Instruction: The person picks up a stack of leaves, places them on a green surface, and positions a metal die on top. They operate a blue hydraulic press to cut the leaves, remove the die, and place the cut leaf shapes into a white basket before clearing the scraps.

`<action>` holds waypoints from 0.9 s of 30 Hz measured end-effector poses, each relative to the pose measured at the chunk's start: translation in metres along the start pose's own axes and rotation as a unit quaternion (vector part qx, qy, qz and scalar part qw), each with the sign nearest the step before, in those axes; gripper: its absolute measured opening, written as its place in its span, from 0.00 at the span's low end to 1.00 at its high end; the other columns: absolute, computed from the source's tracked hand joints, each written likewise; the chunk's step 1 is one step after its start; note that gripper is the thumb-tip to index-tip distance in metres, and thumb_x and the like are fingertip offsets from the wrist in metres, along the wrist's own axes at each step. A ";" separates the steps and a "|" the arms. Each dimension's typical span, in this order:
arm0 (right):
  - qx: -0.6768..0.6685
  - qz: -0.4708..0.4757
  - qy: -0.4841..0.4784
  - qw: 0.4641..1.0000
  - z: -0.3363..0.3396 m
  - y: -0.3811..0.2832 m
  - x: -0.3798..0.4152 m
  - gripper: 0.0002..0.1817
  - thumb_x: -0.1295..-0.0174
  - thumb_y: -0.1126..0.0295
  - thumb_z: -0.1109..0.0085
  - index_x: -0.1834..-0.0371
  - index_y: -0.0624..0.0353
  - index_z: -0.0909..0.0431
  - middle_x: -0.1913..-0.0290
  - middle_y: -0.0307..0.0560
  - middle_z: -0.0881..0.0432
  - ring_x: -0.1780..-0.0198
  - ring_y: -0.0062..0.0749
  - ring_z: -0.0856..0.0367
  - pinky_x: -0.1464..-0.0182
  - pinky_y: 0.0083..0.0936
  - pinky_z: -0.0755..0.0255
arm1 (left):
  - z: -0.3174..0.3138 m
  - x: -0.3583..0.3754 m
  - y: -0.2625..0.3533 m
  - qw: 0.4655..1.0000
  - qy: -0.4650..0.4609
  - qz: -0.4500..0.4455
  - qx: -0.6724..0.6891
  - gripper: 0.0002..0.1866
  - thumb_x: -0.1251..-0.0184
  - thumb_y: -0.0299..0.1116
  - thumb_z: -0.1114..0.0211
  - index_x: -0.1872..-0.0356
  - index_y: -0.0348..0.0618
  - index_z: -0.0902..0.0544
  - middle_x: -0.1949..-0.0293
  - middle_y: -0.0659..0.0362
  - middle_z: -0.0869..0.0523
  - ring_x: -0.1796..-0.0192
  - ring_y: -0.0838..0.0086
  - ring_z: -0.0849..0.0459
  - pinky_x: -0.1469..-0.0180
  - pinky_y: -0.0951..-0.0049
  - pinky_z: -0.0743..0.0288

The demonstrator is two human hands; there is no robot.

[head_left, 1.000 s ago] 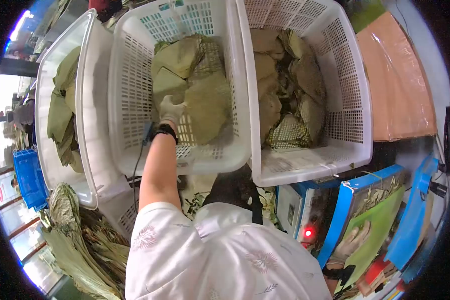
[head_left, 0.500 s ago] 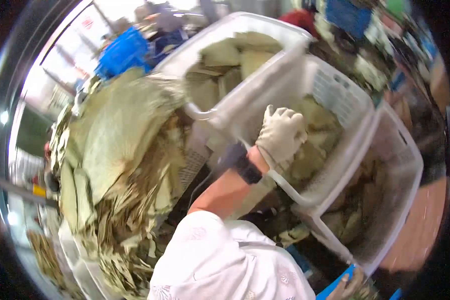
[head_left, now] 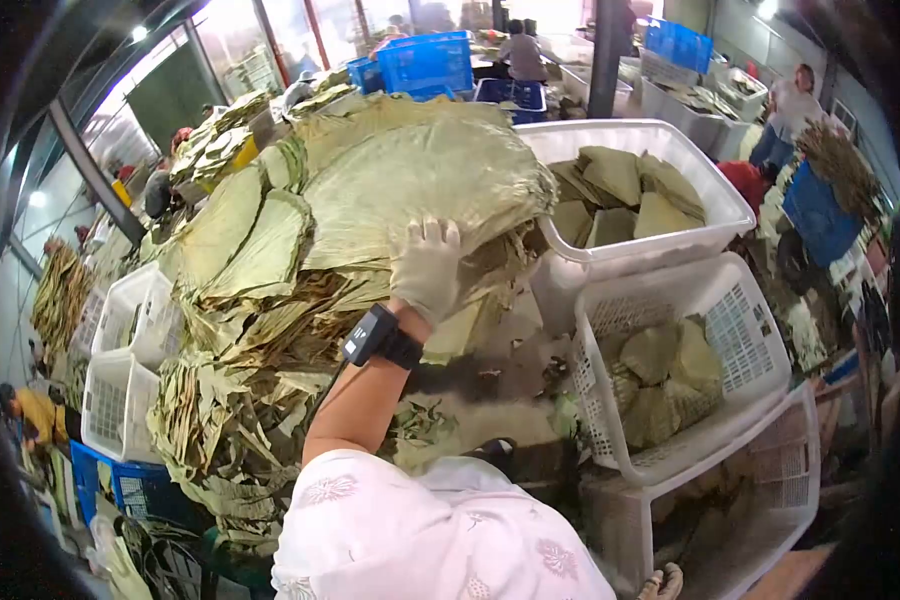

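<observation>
My left hand [head_left: 426,272], in a pale glove and with a black device on its wrist, lies against the near edge of a large dried lotus leaf [head_left: 425,185]. Its fingers are stretched out on the leaf, pointing away from me. That leaf tops a tall heap of dried lotus leaves [head_left: 270,310], many folded and layered. At the bottom edge, beside the lowest white crate [head_left: 806,470], only the bent gloved fingers of my right hand [head_left: 660,584] show. Whatever they hold is out of sight.
On the right, a white tub [head_left: 650,130] and a white basket [head_left: 610,385] hold cut leaf pieces. White baskets [head_left: 120,400] and a blue crate [head_left: 140,490] stand left of the heap. A dark post [head_left: 605,65], blue crates [head_left: 425,65] and several people are farther back.
My left hand has moved from above the middle white basket leftward onto the large leaf. The view has swung to the right hand's crates less and the heap more. A blue-edged object by my right hand no longer shows.
</observation>
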State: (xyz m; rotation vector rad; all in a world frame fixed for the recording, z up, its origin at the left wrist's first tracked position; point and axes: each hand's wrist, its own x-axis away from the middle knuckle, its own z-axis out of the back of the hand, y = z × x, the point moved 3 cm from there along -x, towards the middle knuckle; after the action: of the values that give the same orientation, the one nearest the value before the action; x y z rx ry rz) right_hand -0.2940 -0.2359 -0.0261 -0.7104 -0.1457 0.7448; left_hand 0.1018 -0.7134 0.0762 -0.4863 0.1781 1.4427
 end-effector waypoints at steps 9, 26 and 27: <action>0.019 -0.031 -0.060 0.998 -0.016 -0.018 -0.012 0.18 0.26 0.62 0.41 0.41 0.63 0.19 0.41 0.56 0.18 0.39 0.47 0.22 0.33 0.38 0.31 | -0.013 -0.019 -0.024 0.995 -0.079 -0.022 0.065 0.29 0.41 0.32 0.28 0.38 0.43 0.25 0.41 0.48 0.19 0.40 0.49 0.18 0.40 0.52 0.19; -0.016 -0.088 -0.040 0.995 -0.047 -0.023 -0.007 0.15 0.30 0.71 0.43 0.45 0.68 0.21 0.49 0.49 0.19 0.49 0.34 0.20 0.41 0.31 0.27 | 0.016 -0.078 -0.069 0.985 -0.035 -0.101 0.138 0.20 0.45 0.41 0.27 0.54 0.44 0.19 0.64 0.45 0.12 0.57 0.45 0.12 0.55 0.47 0.20; -0.009 -0.093 -0.033 0.995 -0.048 -0.026 -0.006 0.14 0.30 0.72 0.44 0.46 0.68 0.21 0.49 0.49 0.19 0.49 0.33 0.20 0.41 0.30 0.27 | 0.016 -0.074 -0.063 0.986 -0.061 -0.101 0.117 0.21 0.45 0.41 0.26 0.53 0.43 0.20 0.63 0.44 0.12 0.57 0.45 0.12 0.55 0.47 0.19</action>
State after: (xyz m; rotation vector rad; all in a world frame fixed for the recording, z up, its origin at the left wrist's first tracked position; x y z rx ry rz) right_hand -0.2663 -0.2791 -0.0449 -0.6797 -0.2748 0.5898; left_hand 0.1507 -0.7769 0.1337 -0.2153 0.1915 1.2304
